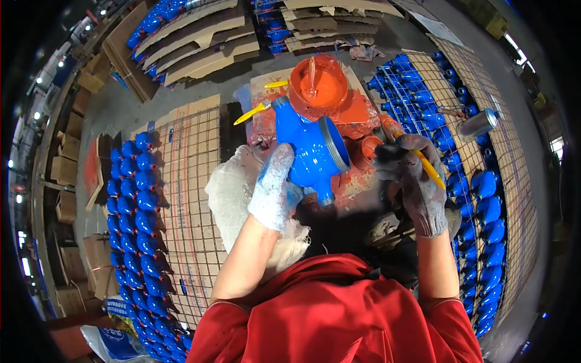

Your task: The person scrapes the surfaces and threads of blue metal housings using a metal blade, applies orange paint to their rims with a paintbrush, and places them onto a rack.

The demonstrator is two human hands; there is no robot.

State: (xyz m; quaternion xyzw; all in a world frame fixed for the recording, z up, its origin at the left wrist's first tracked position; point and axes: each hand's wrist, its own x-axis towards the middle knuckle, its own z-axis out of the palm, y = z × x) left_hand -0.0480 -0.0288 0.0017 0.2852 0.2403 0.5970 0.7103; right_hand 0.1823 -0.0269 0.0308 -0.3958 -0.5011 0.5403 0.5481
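Observation:
My left hand [273, 184], in a white glove stained blue, is closed around a glossy blue metal pipe fitting [307, 151]. The fitting is tilted in front of me, with its wide threaded mouth to the right and narrower threaded ends above and below. In my right hand [417, 181], gloved in dark-smudged grey, is a paintbrush with a yellow handle [431, 170]; its red-stained end points up and left. A small red-coated cup [370, 148] stands just left of that hand. Beyond the fitting is a red bucket [318, 85] with orange-red paint and a stirring tool inside.
Two more yellow-handled brushes, one a yellow paintbrush [253, 112], lie left of the bucket. Rows of blue fittings [145, 199] line the left wire rack [190, 181]; more blue fittings [487, 212] fill the right side. A metal can [478, 124] stands there. Stacked cardboard [212, 45] lies behind.

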